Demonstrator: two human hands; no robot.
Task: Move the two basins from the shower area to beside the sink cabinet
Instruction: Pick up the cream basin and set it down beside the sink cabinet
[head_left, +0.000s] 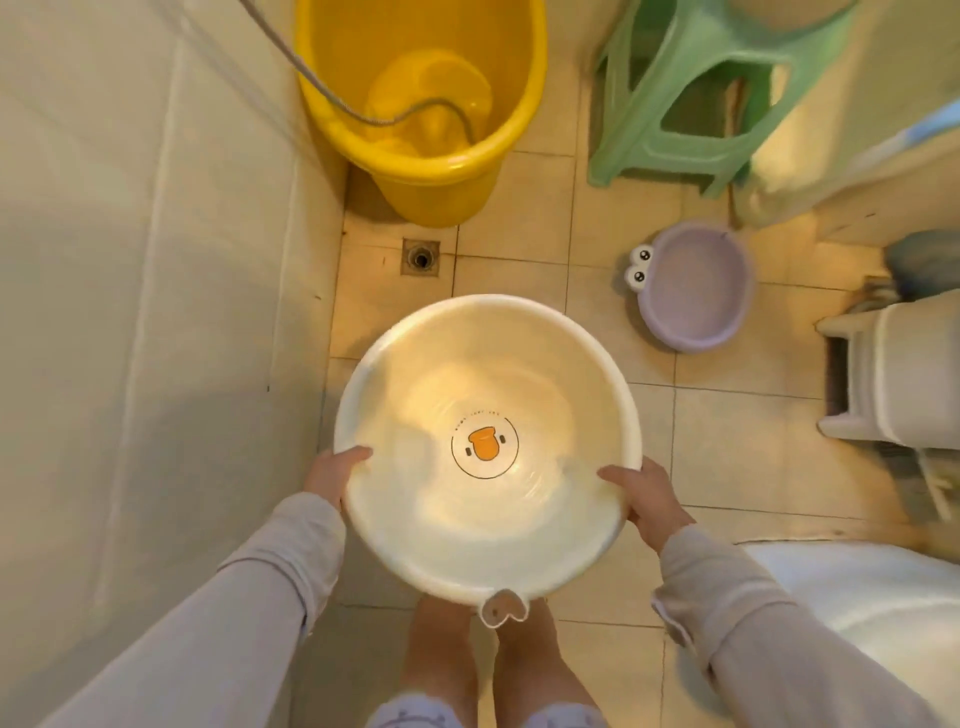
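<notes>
Left hand (335, 470) and right hand (644, 496) clamped on white basin (415, 467) rim, forearms angled inward

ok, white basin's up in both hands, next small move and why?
Probably carry it right and set it down by the purple basin. Both hands, left and right, grip the white basin by its rim above the tiles, and the purple one already sits on the floor there.
</notes>
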